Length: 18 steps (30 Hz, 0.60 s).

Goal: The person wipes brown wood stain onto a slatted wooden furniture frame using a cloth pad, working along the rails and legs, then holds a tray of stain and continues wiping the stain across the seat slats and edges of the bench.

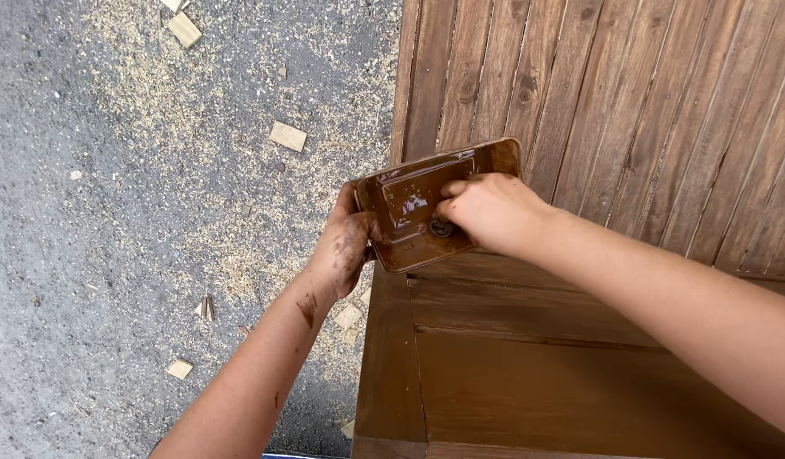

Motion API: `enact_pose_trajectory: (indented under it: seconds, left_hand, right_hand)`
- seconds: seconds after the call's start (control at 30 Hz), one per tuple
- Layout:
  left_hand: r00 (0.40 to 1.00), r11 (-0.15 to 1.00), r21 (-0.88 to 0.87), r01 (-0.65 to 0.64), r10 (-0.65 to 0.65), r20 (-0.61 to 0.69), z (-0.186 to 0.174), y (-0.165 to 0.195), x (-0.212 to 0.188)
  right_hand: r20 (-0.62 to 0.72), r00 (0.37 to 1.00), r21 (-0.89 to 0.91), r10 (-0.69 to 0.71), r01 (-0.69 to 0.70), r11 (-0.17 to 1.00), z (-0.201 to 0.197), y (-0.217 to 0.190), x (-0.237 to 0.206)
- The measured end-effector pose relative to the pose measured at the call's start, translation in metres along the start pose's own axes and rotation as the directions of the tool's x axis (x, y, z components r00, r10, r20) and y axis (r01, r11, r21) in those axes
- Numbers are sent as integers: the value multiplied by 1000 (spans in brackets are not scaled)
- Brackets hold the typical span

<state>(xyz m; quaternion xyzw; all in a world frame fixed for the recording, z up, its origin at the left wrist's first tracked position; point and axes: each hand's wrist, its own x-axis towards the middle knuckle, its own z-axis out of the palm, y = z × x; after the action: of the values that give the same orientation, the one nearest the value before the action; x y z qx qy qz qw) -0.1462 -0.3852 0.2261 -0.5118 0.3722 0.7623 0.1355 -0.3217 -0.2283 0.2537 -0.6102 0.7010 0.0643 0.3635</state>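
my left hand (346,246) grips the stain tray (426,204) over the wooden door (579,374) at its left edge; my right hand (486,211) dips in, fingers bunched. near panels look darker, far slats lighter, seemingly unstained.

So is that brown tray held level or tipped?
Tipped. The left hand grips the brown tray by its lower edge, its glossy inside facing the camera, while the right hand reaches into it.

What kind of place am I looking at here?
Probably an outdoor woodworking spot. Sawdust and wood offcuts lie on rough gravel ground, and both hands, left and right, hold a stain-coated tray over a brown-stained wooden door.
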Motion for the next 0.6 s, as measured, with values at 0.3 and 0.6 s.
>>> enact_pose_trajectory:
  seconds: [0.3, 0.6]
  left_hand:
    - [996, 995, 57, -81, 79, 31, -1, -23, 21]
    - [997, 997, -75, -10, 4, -77, -12, -6, 12]
  right_hand:
    - [-163, 987, 477, 1, 78, 875, 32, 16, -63]
    - [110, 992, 801, -59, -53, 597, 109, 2, -56]
